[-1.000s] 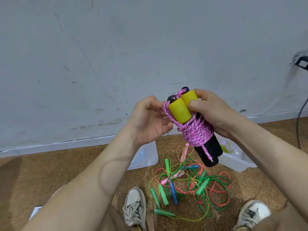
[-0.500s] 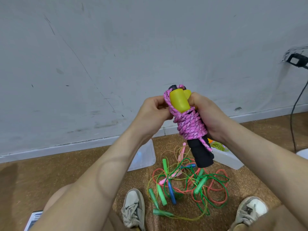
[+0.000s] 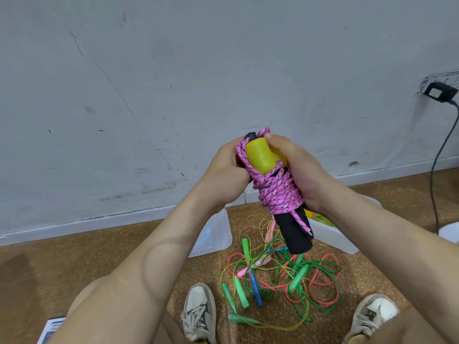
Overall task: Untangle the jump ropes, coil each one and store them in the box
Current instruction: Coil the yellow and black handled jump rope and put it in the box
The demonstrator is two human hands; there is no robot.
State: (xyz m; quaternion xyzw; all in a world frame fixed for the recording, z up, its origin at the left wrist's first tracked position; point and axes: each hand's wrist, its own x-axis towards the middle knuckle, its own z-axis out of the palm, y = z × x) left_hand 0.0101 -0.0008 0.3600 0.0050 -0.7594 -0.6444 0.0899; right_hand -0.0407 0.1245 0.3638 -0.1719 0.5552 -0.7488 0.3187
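While left grip (image 3: 224, 176) and right grip (image 3: 306, 175) hold the pink rope (image 3: 278, 192), arms (image 3: 171, 234) half-hide a clear box (image 3: 216, 233) and white box (image 3: 332, 238) behind tangled ropes (image 3: 285, 276).

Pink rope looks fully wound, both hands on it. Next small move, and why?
Probably tuck the loose end under the wraps: the pink rope is wound round its handles, held by left hand and right hand, but that end dangles free.

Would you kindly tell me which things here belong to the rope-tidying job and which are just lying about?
Job: pink rope, gripped by left hand and right hand; tangled ropes on floor; clear box.
Lying about: wall plug with cable; printed sheet.
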